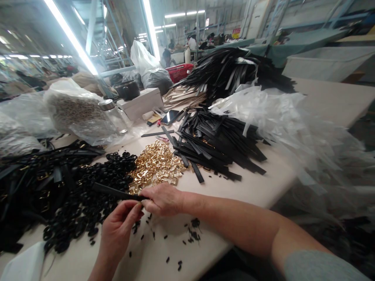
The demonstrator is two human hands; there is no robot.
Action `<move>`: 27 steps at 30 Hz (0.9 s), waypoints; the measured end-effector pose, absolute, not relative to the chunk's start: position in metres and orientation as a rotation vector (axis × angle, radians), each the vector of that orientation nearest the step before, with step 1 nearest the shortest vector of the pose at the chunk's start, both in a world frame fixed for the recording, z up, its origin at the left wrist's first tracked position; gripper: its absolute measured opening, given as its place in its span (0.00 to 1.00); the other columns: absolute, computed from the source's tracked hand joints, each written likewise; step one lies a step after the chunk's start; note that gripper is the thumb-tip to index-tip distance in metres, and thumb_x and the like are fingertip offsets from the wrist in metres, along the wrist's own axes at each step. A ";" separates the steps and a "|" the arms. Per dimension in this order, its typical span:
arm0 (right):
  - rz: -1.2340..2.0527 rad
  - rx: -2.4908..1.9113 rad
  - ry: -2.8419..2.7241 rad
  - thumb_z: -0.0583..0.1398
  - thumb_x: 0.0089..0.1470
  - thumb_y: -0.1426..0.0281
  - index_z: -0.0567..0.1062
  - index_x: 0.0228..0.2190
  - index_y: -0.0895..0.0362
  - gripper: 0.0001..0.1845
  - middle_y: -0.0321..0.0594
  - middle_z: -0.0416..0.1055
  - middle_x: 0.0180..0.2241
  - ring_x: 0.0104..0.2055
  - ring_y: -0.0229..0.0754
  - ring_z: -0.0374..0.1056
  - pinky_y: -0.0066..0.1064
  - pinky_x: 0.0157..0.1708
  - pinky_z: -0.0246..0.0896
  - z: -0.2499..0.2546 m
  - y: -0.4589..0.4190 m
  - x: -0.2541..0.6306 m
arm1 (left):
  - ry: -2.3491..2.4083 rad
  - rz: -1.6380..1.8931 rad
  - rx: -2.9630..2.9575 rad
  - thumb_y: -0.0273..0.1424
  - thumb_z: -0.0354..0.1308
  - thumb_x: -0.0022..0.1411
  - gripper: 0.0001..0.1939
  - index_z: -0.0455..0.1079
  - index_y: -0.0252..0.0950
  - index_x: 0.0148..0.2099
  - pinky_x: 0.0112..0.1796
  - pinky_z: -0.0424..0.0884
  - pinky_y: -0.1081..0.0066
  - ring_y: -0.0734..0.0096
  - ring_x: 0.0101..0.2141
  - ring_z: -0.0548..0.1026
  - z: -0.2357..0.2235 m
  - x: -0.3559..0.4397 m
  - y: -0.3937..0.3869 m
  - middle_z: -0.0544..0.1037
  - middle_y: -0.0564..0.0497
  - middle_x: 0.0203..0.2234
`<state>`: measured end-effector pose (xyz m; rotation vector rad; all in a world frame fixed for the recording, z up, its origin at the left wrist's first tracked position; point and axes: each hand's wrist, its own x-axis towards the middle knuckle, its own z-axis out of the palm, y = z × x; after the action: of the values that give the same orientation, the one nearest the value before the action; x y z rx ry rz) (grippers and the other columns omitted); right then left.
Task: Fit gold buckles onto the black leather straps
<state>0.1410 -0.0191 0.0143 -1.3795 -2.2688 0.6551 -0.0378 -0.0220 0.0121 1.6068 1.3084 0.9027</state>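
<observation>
The left hand point(115, 228) and right hand point(164, 199) pinch one black strap point(114, 190) between their fingers, maybe to keep it steady. It is over the tabletop point(158, 257), near the gold buckles point(158, 164).

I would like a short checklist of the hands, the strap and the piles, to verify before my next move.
1. Right hand grips the black strap: ok, at its near end.
2. Left hand grips it too: cannot tell, fingertips crowd together there.
3. Gold buckles look reachable: ok, just beyond the hands.
4. Buckle on the held end: cannot tell, fingers hide it.
5. Tabletop near the hands free of bits: not ok, small black pieces lie scattered.
</observation>
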 end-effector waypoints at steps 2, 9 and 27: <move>0.662 -1.372 -2.279 0.49 0.61 0.67 0.72 0.38 0.58 0.14 0.41 0.76 0.38 0.36 0.40 0.70 0.30 0.33 0.58 0.015 -0.018 0.141 | 1.306 0.900 1.641 0.46 0.64 0.54 0.16 0.76 0.38 0.33 0.29 0.70 0.73 0.69 0.25 0.74 0.011 -0.038 -0.023 0.77 0.53 0.22; 0.673 -1.420 -2.307 0.50 0.60 0.67 0.72 0.39 0.58 0.14 0.44 0.77 0.39 0.37 0.43 0.71 0.31 0.33 0.59 0.017 -0.018 0.141 | 1.285 0.812 1.755 0.46 0.62 0.56 0.16 0.75 0.38 0.34 0.30 0.70 0.73 0.67 0.27 0.76 0.002 -0.046 -0.017 0.78 0.52 0.24; 0.566 -1.458 -2.287 0.50 0.62 0.65 0.71 0.40 0.58 0.14 0.44 0.77 0.38 0.35 0.43 0.72 0.31 0.31 0.59 0.016 -0.023 0.137 | 1.299 0.787 1.774 0.45 0.63 0.55 0.15 0.75 0.37 0.35 0.29 0.71 0.73 0.66 0.27 0.77 0.000 -0.050 -0.016 0.79 0.52 0.25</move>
<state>0.1367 -0.0233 0.0158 -1.4578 -2.2872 0.5662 -0.0502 -0.0163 -0.0001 1.7743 1.2988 0.7874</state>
